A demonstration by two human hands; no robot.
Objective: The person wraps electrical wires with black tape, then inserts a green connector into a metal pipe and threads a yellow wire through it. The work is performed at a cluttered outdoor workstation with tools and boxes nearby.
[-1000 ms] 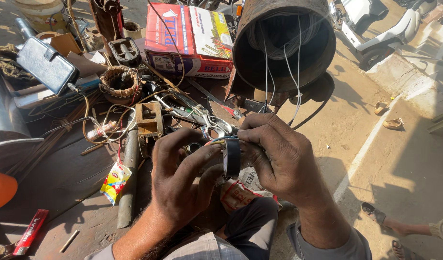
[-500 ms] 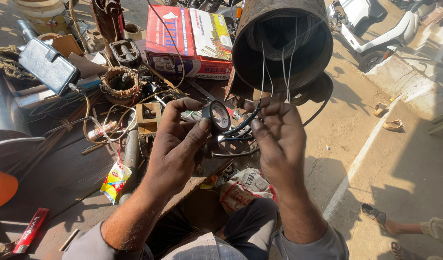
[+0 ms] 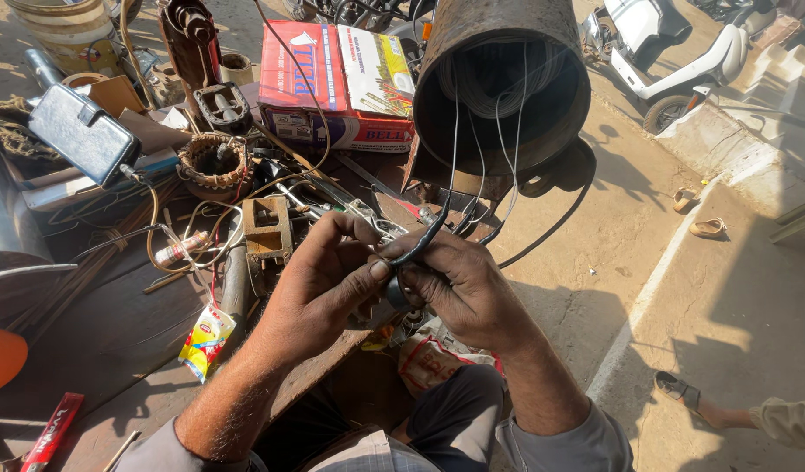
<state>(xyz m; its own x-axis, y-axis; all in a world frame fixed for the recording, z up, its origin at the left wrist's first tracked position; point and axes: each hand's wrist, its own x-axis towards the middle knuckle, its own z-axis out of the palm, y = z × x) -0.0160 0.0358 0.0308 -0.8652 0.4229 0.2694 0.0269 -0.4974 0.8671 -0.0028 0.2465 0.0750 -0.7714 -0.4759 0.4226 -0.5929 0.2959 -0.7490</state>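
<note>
Pinching a black wire, both hands meet over the cluttered bench, just in front of the person's lap. Left hand: fingers curled, thumb pressed to the wire near the right fingertips, also cupping a small dark part mostly hidden between the hands; cannot tell what it is. Right hand: fingers clenched on the same wire, which rises from the grip and curves up toward the big rusty drum. Thin pale wires hang from the drum mouth down toward the hands.

Around: red-and-white box behind the hands, left of the drum. Woven coil basket and metal square bracket left of the hands. Dark wallet-like case far left. Yellow sachet on the bench by the left forearm. Red strip at the bottom left edge. White scooter top right on the ground. Sandals on the pavement; another person's foot at the lower right.
</note>
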